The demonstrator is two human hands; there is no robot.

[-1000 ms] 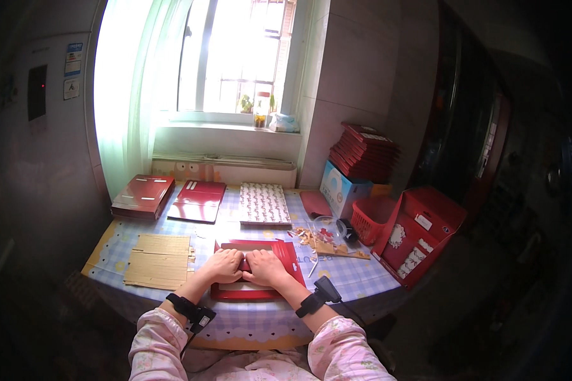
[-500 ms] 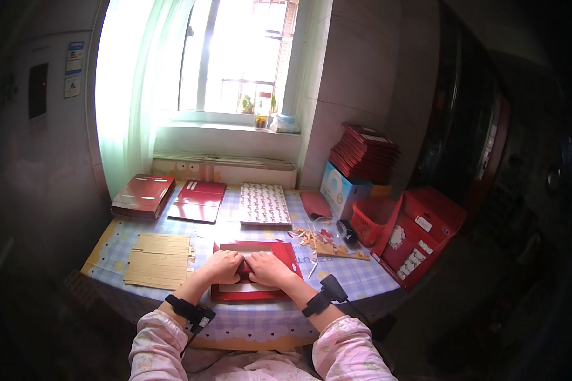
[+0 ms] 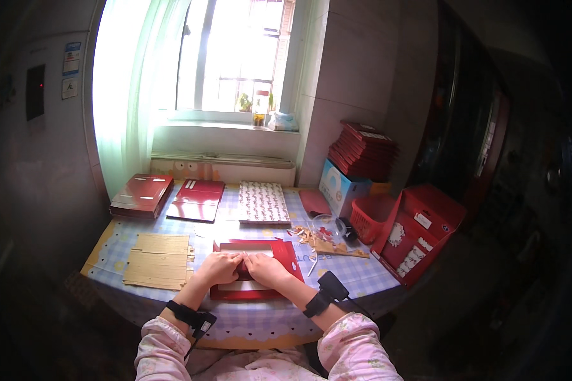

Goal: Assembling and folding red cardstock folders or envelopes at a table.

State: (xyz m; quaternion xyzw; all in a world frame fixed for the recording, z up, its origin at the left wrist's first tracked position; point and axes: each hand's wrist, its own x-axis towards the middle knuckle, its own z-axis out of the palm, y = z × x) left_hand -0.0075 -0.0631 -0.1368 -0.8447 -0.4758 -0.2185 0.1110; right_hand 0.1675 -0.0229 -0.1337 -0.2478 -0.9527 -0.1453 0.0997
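A red cardboard sheet (image 3: 292, 255) with pale inner areas lies flat in front of me, near the table's front edge. Over its middle, my left hand (image 3: 222, 267) and my right hand (image 3: 264, 268) meet at the fingertips. Both hands have bent, closed fingers that pinch a dark red part of the sheet. The fingers and knuckles hide most of that part, and whether it is a flap or a fold I cannot tell. Left of the sheet lies a tan corrugated cardboard piece (image 3: 157, 260).
Behind stand a stack of red folders (image 3: 143, 195), a red glossy panel (image 3: 197, 200) and a white patterned board (image 3: 262, 202). At right are cardboard scraps (image 3: 324, 243), a clear bowl (image 3: 329, 227), a red basket (image 3: 370, 219), an open red box (image 3: 419, 232) and a tall red pile (image 3: 364, 152).
My fingertips have come closer together over the dark red part. The sheet stays in nearly the same place; the whole view has shifted slightly.
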